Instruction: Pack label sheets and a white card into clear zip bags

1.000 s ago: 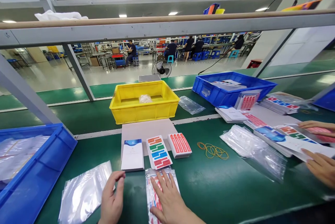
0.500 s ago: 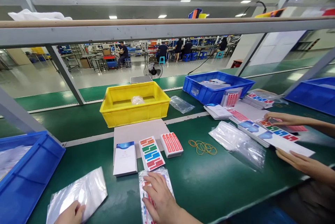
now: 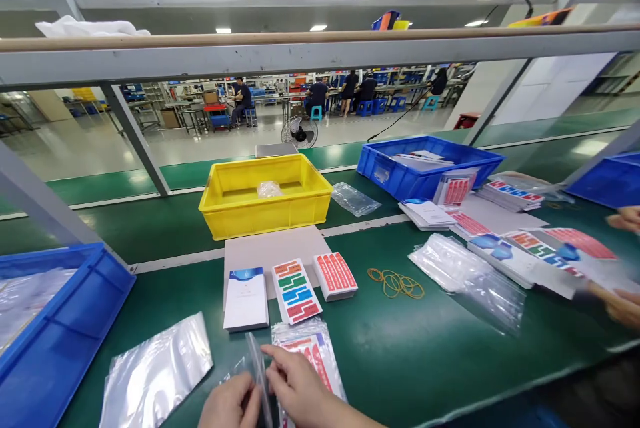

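My left hand (image 3: 233,403) is closed on a clear plastic bag (image 3: 259,375), which stands on edge just above the table. At the bag's other side, the thumb and fingers of my right hand (image 3: 295,381) pinch its edge. Beneath my right hand lies a pile of filled clear bags (image 3: 327,355) showing red-printed cards. Behind them sit a stack of white booklets (image 3: 246,301) with a blue top, a stack of multicoloured sticker sheets (image 3: 297,291) and a stack of red-striped cards (image 3: 335,276). A pile of flat clear bags (image 3: 157,371) rests to the left.
A yellow bin (image 3: 265,205) stands behind the stacks. Blue bins (image 3: 425,165) are at the back right and a blue bin (image 3: 70,321) at the left. Rubber bands (image 3: 396,283) lie mid-table. At right, a co-worker's blurred hands (image 3: 620,301) handle printed sheets.
My left hand has moved right from the flat bag pile, bringing one clear bag. My right hand has gone from resting on the filled bags to pinching that bag. The co-worker's hands moved apart.
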Available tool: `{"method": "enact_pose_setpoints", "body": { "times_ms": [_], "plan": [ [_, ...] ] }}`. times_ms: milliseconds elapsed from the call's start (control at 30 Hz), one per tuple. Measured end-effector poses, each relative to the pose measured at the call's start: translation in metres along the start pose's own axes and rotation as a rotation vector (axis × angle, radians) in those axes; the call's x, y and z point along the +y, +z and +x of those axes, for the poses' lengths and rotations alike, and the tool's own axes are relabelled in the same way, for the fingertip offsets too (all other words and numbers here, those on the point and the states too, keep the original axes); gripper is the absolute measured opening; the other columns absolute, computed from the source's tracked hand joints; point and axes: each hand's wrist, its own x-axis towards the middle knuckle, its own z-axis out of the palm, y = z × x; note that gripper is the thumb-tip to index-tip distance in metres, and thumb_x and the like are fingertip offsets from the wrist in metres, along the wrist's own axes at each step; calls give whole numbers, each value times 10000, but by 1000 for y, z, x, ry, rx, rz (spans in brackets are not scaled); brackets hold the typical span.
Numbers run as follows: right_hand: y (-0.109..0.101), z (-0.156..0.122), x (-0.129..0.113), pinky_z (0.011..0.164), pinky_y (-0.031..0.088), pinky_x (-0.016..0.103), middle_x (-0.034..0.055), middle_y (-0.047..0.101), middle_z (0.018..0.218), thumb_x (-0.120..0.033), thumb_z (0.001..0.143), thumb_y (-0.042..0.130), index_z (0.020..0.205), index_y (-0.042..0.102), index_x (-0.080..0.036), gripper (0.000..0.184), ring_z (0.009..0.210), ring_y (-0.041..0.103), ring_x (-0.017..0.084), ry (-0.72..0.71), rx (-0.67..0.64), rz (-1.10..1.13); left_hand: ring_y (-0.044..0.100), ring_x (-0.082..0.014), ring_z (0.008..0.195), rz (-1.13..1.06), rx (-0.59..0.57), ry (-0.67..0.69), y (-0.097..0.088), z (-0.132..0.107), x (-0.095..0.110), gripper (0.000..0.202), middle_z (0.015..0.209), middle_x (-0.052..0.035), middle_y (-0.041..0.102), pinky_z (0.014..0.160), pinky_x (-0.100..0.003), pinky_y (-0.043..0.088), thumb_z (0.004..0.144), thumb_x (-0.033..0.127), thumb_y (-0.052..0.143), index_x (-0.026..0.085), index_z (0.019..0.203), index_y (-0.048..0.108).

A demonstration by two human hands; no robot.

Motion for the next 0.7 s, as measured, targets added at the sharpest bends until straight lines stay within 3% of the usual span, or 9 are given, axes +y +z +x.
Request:
{"method": "enact_pose_setpoints", "body": {
  "times_ms": [67,167,333,400,567,700],
  "plan": [
    [-4,-2,-5,616,452,240,34,681,764,-300,832,443,1158,574,-156,380,640,609,148,-34,8,-55,532,-156,506,-18,2,22,5,2,2,311,544,-17,595,501,-238,332,826,313,386,222,539,461],
    [-7,-6,-4,610,476,258,59,685,889,-342,786,517,1288,446,-148,543,643,629,168,-3,-54,-129,532,-162,504,-31,23,13,8,1,6,270,549,-28,606,490,-248,300,798,252,416,217,536,467],
    [1,-6,17,757,504,356,129,677,1035,-164,809,381,1273,475,-163,473,908,640,264,-158,-10,-401,490,-159,494,-88,25,-65,10,1,15,262,538,-22,578,489,-256,278,782,275,445,216,526,454],
    [4,-5,27,733,522,387,154,655,1086,-141,799,358,1298,443,-143,507,911,641,289,-247,4,-475,489,-157,528,-197,55,-82,8,2,17,264,556,-14,564,521,-250,316,791,311,450,214,547,460],
    [12,-7,35,615,543,375,153,679,996,-102,736,368,1365,316,-106,632,776,665,284,-350,-77,-590,448,-143,561,-537,113,-134,4,6,18,373,574,8,506,553,-234,362,825,462,401,203,563,457],
    [9,-9,18,696,520,327,153,654,1003,-134,758,392,1243,449,-111,489,846,640,245,-380,-23,-475,403,-129,527,-683,96,-204,5,10,17,374,526,34,432,520,-225,338,791,479,448,197,544,457]
  ]
}}
